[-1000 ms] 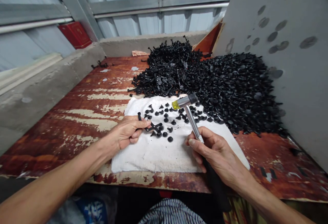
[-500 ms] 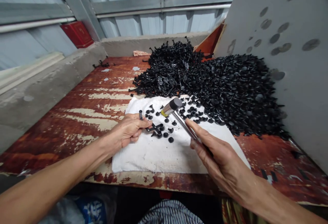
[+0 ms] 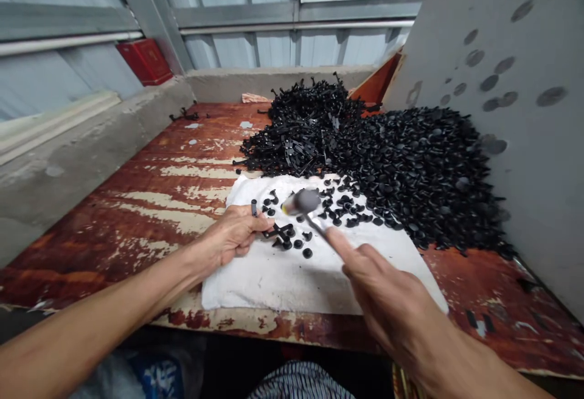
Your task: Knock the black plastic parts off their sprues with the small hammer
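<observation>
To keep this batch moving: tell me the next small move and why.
Probably tap the black plastic runner beside the left hand with the hammer. The right hand holds it raised just above the white towel, and the runner seems still joined to small black fasteners, though the view can't fully confirm that.

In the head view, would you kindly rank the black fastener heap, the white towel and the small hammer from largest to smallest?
Black fastener heap, white towel, small hammer, which is motion-blurred.
</observation>
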{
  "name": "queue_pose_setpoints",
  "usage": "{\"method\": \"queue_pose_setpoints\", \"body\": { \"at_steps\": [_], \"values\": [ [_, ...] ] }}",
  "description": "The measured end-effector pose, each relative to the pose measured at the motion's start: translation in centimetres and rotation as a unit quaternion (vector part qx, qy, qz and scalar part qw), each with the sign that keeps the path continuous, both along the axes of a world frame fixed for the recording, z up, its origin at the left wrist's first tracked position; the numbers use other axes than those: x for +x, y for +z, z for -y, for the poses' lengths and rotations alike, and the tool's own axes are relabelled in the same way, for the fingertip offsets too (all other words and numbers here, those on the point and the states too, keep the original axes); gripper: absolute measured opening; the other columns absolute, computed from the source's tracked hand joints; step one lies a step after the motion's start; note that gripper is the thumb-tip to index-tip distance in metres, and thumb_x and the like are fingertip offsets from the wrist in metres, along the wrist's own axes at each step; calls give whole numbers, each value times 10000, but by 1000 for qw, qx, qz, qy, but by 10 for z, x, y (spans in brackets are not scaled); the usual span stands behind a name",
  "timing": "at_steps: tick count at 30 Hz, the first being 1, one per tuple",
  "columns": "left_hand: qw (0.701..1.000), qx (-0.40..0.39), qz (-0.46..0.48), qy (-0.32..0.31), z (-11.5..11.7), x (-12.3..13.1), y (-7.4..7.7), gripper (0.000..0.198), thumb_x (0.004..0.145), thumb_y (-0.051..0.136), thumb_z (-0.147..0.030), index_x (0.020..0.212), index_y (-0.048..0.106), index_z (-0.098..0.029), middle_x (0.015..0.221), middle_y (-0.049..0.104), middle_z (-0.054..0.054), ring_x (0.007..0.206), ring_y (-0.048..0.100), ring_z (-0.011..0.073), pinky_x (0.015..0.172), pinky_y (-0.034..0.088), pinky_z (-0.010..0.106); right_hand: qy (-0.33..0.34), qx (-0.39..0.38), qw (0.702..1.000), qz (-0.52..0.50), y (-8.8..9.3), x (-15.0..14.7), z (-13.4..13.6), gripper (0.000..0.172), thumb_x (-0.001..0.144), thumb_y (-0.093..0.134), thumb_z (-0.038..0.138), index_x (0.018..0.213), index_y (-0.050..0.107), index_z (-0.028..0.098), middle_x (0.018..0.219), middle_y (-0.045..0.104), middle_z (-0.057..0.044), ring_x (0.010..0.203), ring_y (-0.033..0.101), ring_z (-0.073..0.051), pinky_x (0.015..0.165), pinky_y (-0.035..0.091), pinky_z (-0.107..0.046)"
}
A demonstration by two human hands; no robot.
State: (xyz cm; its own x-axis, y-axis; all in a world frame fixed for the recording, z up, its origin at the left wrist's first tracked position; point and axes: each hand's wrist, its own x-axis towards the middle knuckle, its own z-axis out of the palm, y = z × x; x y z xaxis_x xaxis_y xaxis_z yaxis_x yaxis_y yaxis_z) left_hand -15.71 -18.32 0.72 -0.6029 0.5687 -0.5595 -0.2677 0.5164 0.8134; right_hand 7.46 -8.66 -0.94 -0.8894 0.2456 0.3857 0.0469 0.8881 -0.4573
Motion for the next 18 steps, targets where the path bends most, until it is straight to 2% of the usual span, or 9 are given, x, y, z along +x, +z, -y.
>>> {"method": "queue_pose_setpoints", "body": {
  "at_steps": [4,10,14,18],
  "values": [
    [1000,-1,-5,3,0,0,1,237,788,641,-87,614,497,-156,425,525,-42,265,196,0,313,78,156,8,-22,999,49,-2,3,-1,770,866,420,25,1556,223,302,1046,691,-79,757,684,-176,668,622,-308],
    [1000,7,19,-3,0,0,2,213,798,643,-98,630,520,-146,434,520,-49,269,195,-4,316,91,146,2,-48,997,-62,7,5,2,751,912,408,9,1562,184,312,1313,636,-98,976,696,-184,743,626,-271],
    [999,23,28,-2,0,-1,1,203,792,652,-92,638,527,-136,485,565,-33,266,218,-9,303,101,145,-3,-63,995,-72,1,2,2,696,930,404,3,1547,241,283,1421,563,-98,1162,637,-168,874,594,-267],
    [999,35,39,-6,0,-2,-2,210,781,658,-76,628,527,-133,493,567,-33,260,229,-14,298,101,141,-4,-74,994,-85,-9,3,0,669,943,411,7,1536,267,281,1454,538,-64,1296,532,-141,1027,499,-280]
  ]
}}
